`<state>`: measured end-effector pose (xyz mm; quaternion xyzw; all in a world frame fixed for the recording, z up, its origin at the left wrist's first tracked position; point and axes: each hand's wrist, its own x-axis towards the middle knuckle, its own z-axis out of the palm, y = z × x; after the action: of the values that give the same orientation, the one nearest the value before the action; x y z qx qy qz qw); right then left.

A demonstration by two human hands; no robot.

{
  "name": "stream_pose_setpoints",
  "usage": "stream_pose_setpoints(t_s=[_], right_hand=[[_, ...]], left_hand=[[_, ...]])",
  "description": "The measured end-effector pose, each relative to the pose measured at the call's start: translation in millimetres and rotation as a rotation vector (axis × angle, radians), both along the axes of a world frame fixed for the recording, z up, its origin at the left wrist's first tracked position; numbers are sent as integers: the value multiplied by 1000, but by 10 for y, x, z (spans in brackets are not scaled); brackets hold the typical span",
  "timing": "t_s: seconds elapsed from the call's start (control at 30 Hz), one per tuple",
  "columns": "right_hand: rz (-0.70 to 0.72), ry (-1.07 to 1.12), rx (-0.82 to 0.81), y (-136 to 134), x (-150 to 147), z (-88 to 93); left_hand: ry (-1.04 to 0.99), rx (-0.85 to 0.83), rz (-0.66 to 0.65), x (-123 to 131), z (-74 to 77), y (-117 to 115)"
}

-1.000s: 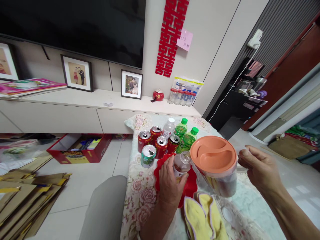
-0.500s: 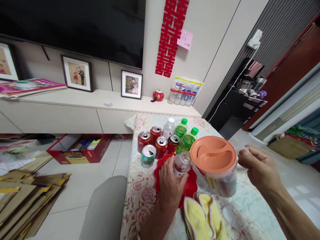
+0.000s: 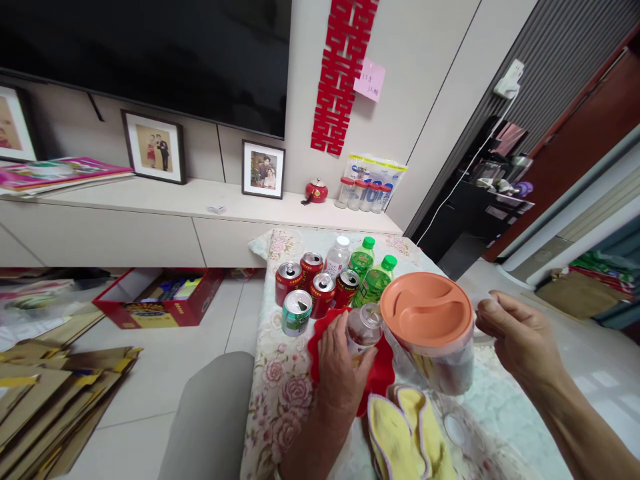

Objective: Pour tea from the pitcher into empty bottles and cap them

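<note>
Your left hand (image 3: pixel 340 365) is wrapped around a small clear bottle (image 3: pixel 364 328), fingers closed about its body, just below the centre of the frame. The bottle stands upright over the red tray (image 3: pixel 384 377), and its neck sits just beside the orange lid (image 3: pixel 427 309) of the clear pitcher (image 3: pixel 447 375). Your right hand (image 3: pixel 520 337) hovers at the right of the pitcher. Its thumb and forefinger are drawn together, but I cannot tell whether they pinch anything.

The bottle appears to hold dark liquid and its mouth looks uncapped, so grip it low and firm and hold the neck vertical. Work over the red tray, so drips land there and not on the floral tablecloth (image 3: pixel 280 393). The pitcher crowds the bottle's right side, so bring your right hand in from above rather than across the lid. Mind your left elbow: the opened cans (image 3: pixel 297 311) and green bottles (image 3: pixel 375 280) stand close behind, and the yellow cloth (image 3: pixel 405 427) lies nearer you.
</note>
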<state>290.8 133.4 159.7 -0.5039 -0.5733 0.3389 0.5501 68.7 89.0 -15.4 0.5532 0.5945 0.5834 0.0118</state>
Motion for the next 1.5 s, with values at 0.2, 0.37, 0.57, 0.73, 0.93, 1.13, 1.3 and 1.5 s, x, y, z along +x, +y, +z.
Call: stream_pose_setpoints(t_s=[0.2, 0.37, 0.57, 0.73, 0.93, 1.13, 1.3, 1.5], right_hand=[[-5, -31, 15, 12, 3, 4], [2, -41, 31, 1, 0, 10], [-1, -45, 33, 12, 26, -12], [0, -39, 25, 15, 24, -10], [6, -56, 29, 12, 2, 9], [5, -41, 25, 14, 5, 5], [9, -35, 20, 21, 27, -17], [10, -32, 7, 20, 48, -24]], left_hand=[[3, -6, 0, 1, 0, -2], [13, -7, 2, -2, 3, -2], [25, 4, 12, -5, 3, 4], [35, 7, 11, -1, 1, 5], [9, -4, 2, 5, -8, 3], [-4, -1, -4, 8, -24, 4], [-2, -6, -3, 4, -9, 0], [22, -2, 4, -6, 3, -1]])
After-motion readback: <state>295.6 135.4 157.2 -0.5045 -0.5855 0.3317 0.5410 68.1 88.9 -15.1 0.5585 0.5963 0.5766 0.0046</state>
